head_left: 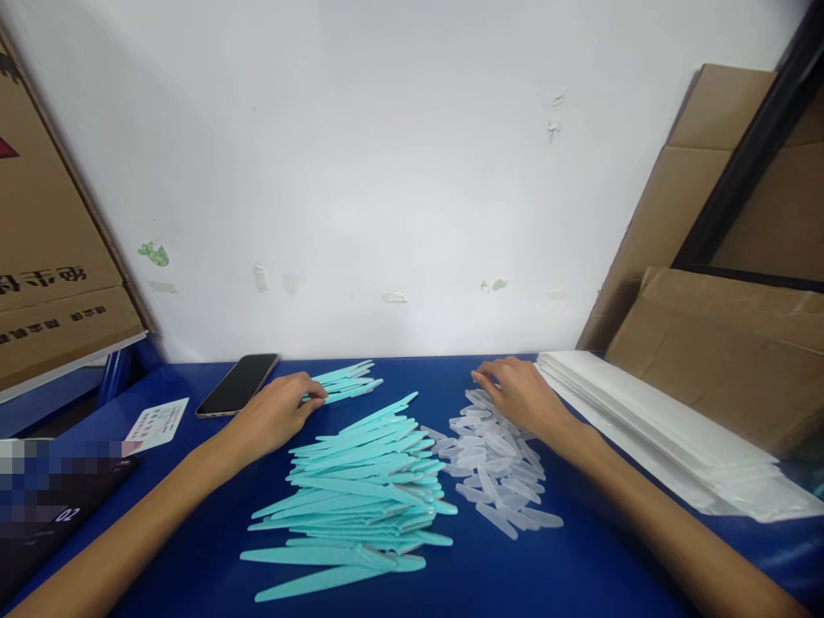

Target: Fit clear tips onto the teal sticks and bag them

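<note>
A big heap of flat teal plastic sticks (360, 493) lies in the middle of the blue table (502, 575). A smaller bunch of the same teal sticks (348, 382) lies farther back. My left hand (274, 416) rests palm down with its fingertips on the near end of that small bunch. Right of the heap is a pile of clear plastic caps (495, 472). My right hand (518, 395) lies on the far end of that pile, fingers curled down onto the caps. Whether either hand grips a piece is hidden.
A black phone (237, 384) and a small printed card (156, 423) lie at the back left. A stack of white plastic sleeves (669, 438) runs along the right, with cardboard boxes (727, 352) behind it. A cardboard box (51, 257) leans at the left; a white wall stands close behind.
</note>
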`<state>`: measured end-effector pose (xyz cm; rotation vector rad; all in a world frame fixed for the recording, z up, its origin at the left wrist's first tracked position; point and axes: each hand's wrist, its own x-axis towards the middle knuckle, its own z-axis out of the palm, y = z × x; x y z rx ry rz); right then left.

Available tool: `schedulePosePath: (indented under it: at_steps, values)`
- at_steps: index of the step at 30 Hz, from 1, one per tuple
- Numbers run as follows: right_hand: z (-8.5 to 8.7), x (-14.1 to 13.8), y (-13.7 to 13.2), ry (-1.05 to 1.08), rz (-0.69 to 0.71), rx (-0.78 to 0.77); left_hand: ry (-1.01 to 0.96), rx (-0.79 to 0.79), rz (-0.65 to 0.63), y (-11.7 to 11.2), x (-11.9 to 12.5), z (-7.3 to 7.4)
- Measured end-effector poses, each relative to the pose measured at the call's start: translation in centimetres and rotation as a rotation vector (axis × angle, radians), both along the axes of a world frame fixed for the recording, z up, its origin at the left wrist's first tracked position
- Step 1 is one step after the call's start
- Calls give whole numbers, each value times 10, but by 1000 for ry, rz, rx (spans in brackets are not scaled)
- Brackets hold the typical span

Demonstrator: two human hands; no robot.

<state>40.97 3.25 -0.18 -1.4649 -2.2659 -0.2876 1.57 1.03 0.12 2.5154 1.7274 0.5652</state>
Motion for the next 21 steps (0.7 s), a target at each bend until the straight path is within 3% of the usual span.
schedulePosePath:
  at_steps: [7, 12, 21]
  values:
    - [0, 2, -1, -71, -20, -56, 11, 47, -48, -6, 13, -4]
    - [-1, -2, -5, -84, 1, -98, -97, -68, -149, -12, 34, -3]
    - [-1, -6, -9, -93, 23, -105, -155, -115, -112, -11, 41, -8]
